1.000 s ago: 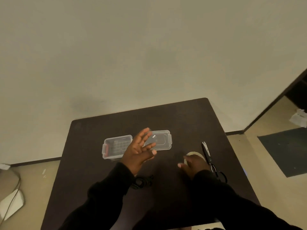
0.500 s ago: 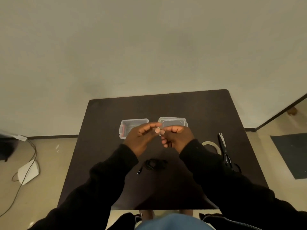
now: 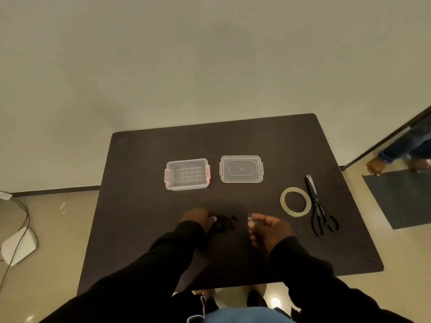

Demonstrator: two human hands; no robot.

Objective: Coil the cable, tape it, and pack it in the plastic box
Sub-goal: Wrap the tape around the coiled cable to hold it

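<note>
On a dark table (image 3: 144, 206), the left hand (image 3: 198, 217) touched the black cable (image 3: 225, 222), while the right hand (image 3: 270, 229), apart, pinched something small. The open box (image 3: 187, 174) sat beyond.

Plain indoor room, likely home or office: dark table (image 3: 233, 141) standing against bare wall (image 3: 210, 54), tiled floor (image 3: 53, 217), cables (image 3: 16, 229) trailing.
</note>
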